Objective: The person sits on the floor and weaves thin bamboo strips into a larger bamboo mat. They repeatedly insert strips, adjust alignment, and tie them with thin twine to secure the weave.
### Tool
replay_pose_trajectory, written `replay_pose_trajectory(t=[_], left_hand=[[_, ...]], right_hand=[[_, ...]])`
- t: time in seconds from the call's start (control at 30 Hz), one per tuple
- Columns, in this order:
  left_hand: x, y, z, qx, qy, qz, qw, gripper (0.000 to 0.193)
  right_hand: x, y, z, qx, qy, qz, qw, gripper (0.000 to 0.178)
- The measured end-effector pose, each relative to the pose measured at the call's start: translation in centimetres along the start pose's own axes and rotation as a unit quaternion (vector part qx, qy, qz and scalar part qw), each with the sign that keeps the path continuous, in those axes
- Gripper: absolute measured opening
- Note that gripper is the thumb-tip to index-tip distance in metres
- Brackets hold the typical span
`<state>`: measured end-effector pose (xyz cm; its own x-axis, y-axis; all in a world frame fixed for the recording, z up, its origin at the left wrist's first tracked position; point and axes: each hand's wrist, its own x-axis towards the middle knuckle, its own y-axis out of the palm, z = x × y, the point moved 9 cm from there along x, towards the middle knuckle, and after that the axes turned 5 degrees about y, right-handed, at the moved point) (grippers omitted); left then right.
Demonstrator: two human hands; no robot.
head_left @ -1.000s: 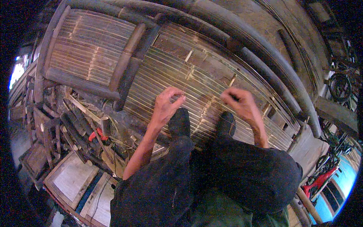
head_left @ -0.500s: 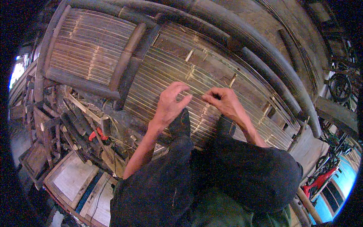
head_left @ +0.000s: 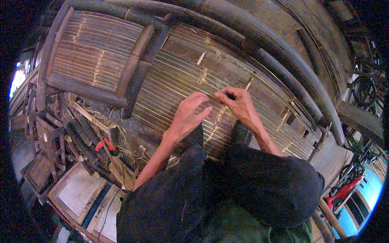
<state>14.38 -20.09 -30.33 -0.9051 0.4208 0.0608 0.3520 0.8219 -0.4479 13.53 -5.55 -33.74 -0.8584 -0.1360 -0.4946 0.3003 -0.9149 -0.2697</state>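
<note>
The slatted panel (head_left: 174, 77) lies behind and below the fingers in this view; contact cannot be determined. The left hand (head_left: 188, 116) has thumb and forefinger parted by a narrow gap. The right hand (head_left: 240, 106), just beside it, has curled fingers; whether they grip anything cannot be determined. Dark poles (head_left: 142, 73) border the panel.
</note>
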Motion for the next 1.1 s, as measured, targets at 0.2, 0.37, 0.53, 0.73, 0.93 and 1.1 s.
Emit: replay_pose_trajectory(t=[0.2, 0.37, 0.53, 0.73, 0.93, 1.1], left_hand=[[-0.2, 0.5, 0.0, -0.002, 0.009, 0.020, 1.000, 0.024], [0.1, 0.3, 0.5, -0.023, -0.033, -0.029, 0.999, 0.031], [-1.1, 3.5, 2.8, -0.309, -0.195, -0.061, 0.929, 0.023], [-2.4, 4.6, 2.5, -0.488, -0.268, 0.020, 0.831, 0.027], [3.3, -4.8, 0.2, -0.492, -0.167, -0.205, 0.829, 0.025], [3.1, -16.8, 4.2, -0.659, -0.158, -0.340, 0.652, 0.013]], right_hand=[[0.2, 0.1, -0.1, -0.009, -0.012, 0.004, 1.000, 0.023], [0.5, 0.0, -1.0, 0.035, 0.000, -0.009, 0.999, 0.022], [0.8, 0.0, -0.7, 0.051, -0.027, -0.018, 0.998, 0.018], [1.4, -0.7, 0.6, 0.073, -0.033, -0.007, 0.997, 0.029], [-3.0, 7.8, 4.6, 0.176, -0.064, 0.321, 0.928, 0.038], [-5.3, 0.6, 1.0, 0.092, 0.021, 0.311, 0.946, 0.029]])
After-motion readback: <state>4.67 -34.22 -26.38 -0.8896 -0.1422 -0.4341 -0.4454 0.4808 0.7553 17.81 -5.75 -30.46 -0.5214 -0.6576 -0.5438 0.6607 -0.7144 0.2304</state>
